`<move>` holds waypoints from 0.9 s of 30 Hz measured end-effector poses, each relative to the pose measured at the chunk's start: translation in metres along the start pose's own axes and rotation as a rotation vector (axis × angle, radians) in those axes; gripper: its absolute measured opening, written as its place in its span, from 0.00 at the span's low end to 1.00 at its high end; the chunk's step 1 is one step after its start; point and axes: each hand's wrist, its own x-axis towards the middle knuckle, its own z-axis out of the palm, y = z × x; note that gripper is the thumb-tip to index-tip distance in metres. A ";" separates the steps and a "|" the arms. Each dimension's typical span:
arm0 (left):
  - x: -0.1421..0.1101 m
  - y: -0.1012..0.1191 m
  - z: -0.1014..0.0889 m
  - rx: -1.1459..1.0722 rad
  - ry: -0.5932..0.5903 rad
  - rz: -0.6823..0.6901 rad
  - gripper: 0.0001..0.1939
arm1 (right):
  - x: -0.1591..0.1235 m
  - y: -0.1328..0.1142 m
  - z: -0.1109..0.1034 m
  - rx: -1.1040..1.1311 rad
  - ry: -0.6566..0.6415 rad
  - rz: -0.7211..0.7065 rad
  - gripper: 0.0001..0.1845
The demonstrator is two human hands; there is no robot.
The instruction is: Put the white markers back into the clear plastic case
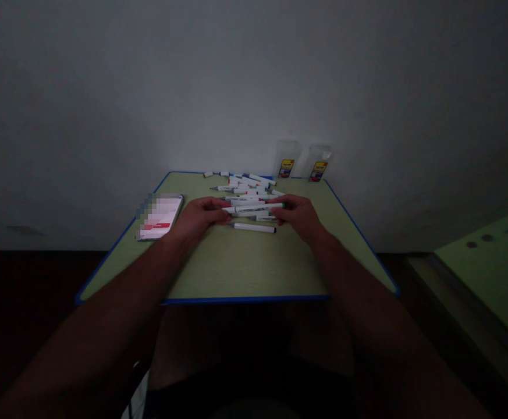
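Note:
Between my two hands a white marker (254, 207) with a green end lies crosswise. My left hand (203, 214) pinches its left end, and my right hand (296, 212) closes on its right end. Whether more than one marker is in my fingers I cannot tell. Just nearer to me, a separate white marker (254, 227) with a dark tip rests on the table. Behind my hands several more white markers (248, 181) with coloured ends lie in a loose heap, some partly covered by my fingers.
The pale table (245, 273) has a blue edge. On its left side lies a phone (162, 216) with a lit screen. Two clear plastic cases (286, 160) with yellow labels stand at the back right, near the grey wall (236, 87).

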 end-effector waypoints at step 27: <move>-0.011 0.010 0.012 0.184 0.056 0.192 0.11 | 0.002 0.003 -0.003 -0.141 0.034 0.040 0.16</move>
